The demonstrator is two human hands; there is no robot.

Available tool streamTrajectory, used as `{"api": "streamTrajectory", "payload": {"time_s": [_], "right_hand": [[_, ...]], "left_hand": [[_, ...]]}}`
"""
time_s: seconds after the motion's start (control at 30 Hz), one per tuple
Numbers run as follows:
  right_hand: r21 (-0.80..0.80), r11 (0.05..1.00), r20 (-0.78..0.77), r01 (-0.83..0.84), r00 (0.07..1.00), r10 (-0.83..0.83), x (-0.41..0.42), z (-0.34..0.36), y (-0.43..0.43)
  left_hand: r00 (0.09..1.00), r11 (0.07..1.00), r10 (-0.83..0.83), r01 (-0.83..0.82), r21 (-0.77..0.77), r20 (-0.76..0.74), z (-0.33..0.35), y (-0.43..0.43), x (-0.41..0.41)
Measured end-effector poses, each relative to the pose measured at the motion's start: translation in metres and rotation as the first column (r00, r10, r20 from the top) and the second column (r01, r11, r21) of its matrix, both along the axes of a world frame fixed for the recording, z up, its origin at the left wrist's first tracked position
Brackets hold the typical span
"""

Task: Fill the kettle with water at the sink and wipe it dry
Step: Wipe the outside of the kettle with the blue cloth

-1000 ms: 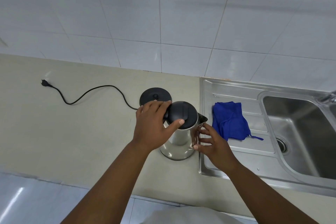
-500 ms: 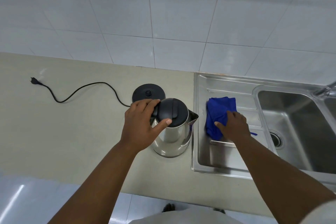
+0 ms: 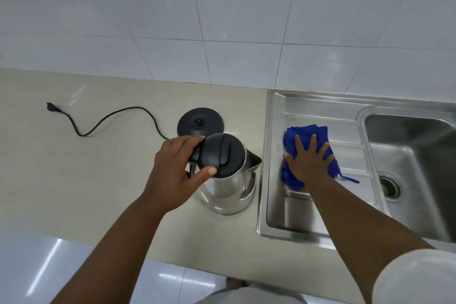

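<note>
A pale kitchen counter runs beneath a wall of white tiles, with a stainless-steel sink unit set into it on the right.

Nearest the camera, two bare forearms reach forward over the counter's front edge. The left hand is wrapped around the black handle of a steel kettle, fingers curled over the top and the thumb laid against the rim of the closed black lid. The kettle stands upright on the counter, just beside the sink unit's left edge, its spout pointing toward the drainboard. That grip appears meant to steady the vessel and keep it from sliding or turning while the other hand is busy elsewhere.

To the right, the right hand lies palm down, fingers spread, flat on a crumpled blue cloth on the ribbed drainboard. It is pressing or gathering rather than pinching; the cloth is not yet lifted. The step in hand looks to be fetching the cloth for the wipe-down. Whether the kettle holds water cannot be told with the lid shut.

Beyond the drainboard, the basin and its drain sit empty of dishes.

Farther back, just behind the kettle, its round black power base rests on the counter, bare of the kettle, which suits wet handling away from the contacts. Its cord snakes left to a plug lying loose on the surface.
</note>
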State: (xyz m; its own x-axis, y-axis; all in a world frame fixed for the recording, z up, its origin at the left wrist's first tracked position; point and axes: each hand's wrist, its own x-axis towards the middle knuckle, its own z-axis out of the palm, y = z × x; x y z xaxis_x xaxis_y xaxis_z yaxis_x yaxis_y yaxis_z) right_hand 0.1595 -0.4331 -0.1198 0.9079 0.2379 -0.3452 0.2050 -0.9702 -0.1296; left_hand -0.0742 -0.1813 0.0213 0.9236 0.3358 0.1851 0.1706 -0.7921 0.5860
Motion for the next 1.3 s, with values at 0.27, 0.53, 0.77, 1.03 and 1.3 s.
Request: {"api": "streamTrajectory", "payload": {"time_s": [0.27, 0.53, 0.77, 1.03, 1.3], "right_hand": [[0.256, 0.962, 0.171, -0.096, 0.984, 0.052, 0.009, -0.014, -0.032], [0.681, 0.730, -0.011, 0.057, 0.998, -0.068, -0.017, 0.022, -0.034], [0.943, 0.292, -0.227, 0.158, 0.949, 0.221, -0.097, 0.096, 0.018], [0.928, 0.301, -0.324, 0.218, 0.872, 0.367, -0.141, 0.068, 0.027], [0.979, 0.203, -0.084, 0.000, 0.910, 0.407, -0.151, 0.079, 0.033]], "left_hand": [[0.986, 0.978, 0.168, -0.168, 0.127, 0.008, 0.020, -0.039, 0.007], [0.975, 0.940, 0.220, -0.217, 0.263, 0.020, 0.016, -0.080, 0.029], [0.996, 0.981, 0.090, -0.087, 0.171, -0.013, 0.026, -0.062, 0.026], [0.992, 0.967, 0.123, -0.124, 0.224, 0.020, 0.024, -0.069, 0.028], [0.984, 0.958, 0.141, -0.162, 0.236, 0.107, 0.020, -0.071, 0.032]]}}
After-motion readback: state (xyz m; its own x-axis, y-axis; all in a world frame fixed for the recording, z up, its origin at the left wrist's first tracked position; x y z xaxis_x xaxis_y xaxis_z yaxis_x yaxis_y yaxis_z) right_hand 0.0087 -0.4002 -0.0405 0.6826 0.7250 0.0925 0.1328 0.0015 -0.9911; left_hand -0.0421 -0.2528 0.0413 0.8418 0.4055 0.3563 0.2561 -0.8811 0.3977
